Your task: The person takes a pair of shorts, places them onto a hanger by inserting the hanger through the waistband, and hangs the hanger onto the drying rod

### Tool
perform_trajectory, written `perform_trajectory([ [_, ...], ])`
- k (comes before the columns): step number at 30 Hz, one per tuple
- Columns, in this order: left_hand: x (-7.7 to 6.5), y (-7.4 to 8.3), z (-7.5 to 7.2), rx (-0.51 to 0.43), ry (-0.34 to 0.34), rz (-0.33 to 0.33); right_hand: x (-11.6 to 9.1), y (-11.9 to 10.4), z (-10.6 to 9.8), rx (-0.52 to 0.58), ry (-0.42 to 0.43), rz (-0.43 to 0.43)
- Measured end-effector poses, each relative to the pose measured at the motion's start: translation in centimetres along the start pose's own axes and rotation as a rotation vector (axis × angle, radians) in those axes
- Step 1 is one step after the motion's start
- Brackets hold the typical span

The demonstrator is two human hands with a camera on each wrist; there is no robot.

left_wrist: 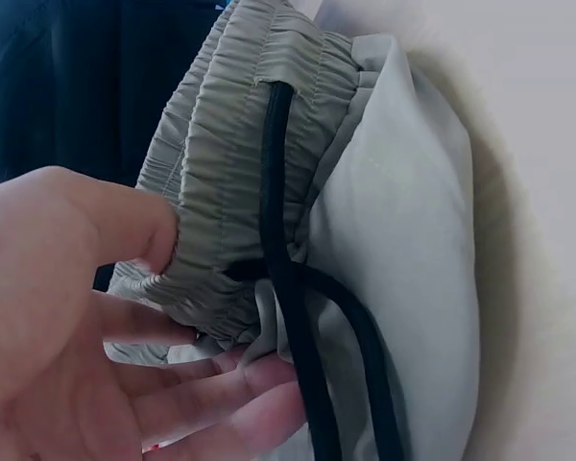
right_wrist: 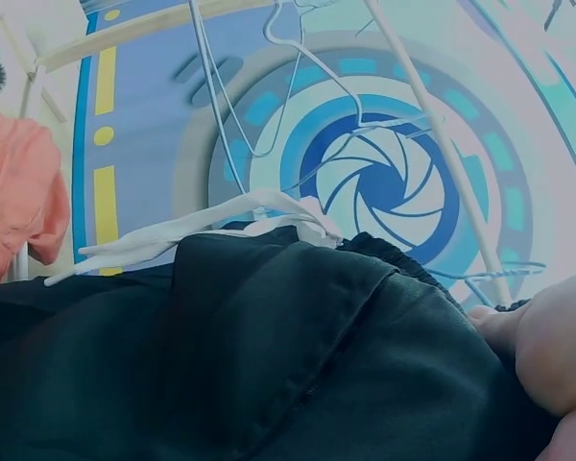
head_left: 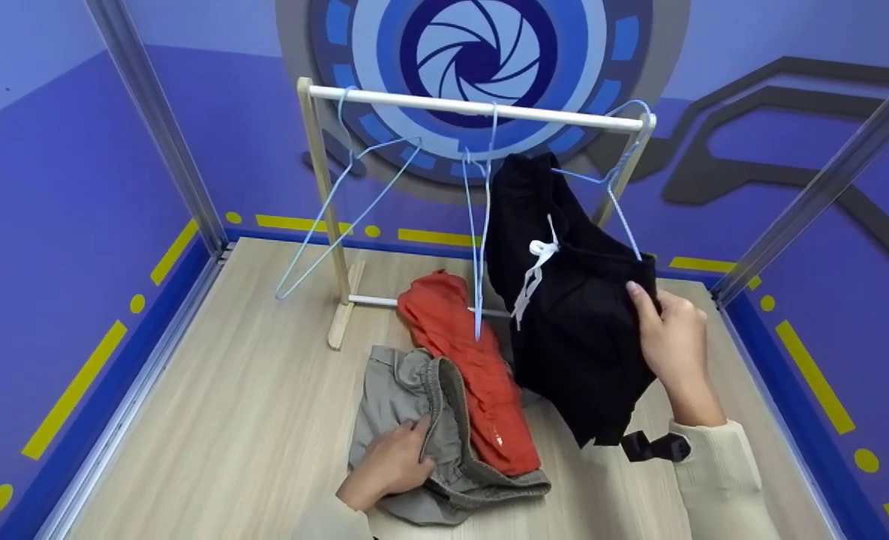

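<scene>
Black fabric fills the right hand's [head_left: 677, 337] grip: bent at the wrist, with the forearm rising from the lower right, it pinches the waistband of the black shorts [head_left: 579, 322], thumb in front. These shorts are held up beside the rack [head_left: 414, 103], one end of a blue hanger [head_left: 618, 171] reaching into the waistband. The left hand [head_left: 391, 465] reaches in low from the bottom edge and has the waistband of the grey shorts [head_left: 391, 390] loosely between thumb and fingers; the shorts lie on the table [head_left: 249, 420], touching the orange garment [head_left: 482, 367].

The right hand's other fingers are hidden behind the black cloth, and the right wrist view cuts most of that hand off. The left forearm runs out of the frame. The far part of the hanger is covered, and the orange garment's shape is hard to make out.
</scene>
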State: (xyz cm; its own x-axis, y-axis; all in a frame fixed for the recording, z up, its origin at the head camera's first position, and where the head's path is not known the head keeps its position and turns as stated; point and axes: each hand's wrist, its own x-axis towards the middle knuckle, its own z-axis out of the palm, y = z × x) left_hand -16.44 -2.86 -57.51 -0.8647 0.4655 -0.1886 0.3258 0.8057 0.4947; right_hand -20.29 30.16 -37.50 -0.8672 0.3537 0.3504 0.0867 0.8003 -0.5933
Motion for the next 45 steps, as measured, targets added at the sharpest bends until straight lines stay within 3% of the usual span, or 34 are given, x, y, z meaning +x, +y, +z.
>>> perform_trajectory([
  [4,0.2,-0.1,0.1,0.006,0.032,0.022,0.2,0.0,0.4,-0.006,-0.02,-0.012],
  [13,0.6,-0.1,0.4,0.067,0.212,0.078,0.2,0.3,1.4,-0.024,-0.047,0.002],
  [22,0.6,-0.4,0.3,0.086,0.245,0.076,0.1,0.5,1.4,0.013,-0.093,-0.02],
  [30,0.3,-1.0,-0.7,0.062,0.245,0.1,-0.4,1.0,1.4,-0.011,-0.185,-0.023],
  [35,0.2,-1.0,-0.8,0.079,0.255,0.113,-0.7,1.3,1.3,-0.018,-0.195,-0.024],
  [40,0.1,-0.8,-0.9,0.053,0.304,0.13,-1.1,1.8,1.4,-0.016,-0.189,-0.029],
  [45,0.0,-0.4,-1.2,0.045,0.362,0.159,-1.8,2.7,1.6,-0.005,-0.237,0.007],
])
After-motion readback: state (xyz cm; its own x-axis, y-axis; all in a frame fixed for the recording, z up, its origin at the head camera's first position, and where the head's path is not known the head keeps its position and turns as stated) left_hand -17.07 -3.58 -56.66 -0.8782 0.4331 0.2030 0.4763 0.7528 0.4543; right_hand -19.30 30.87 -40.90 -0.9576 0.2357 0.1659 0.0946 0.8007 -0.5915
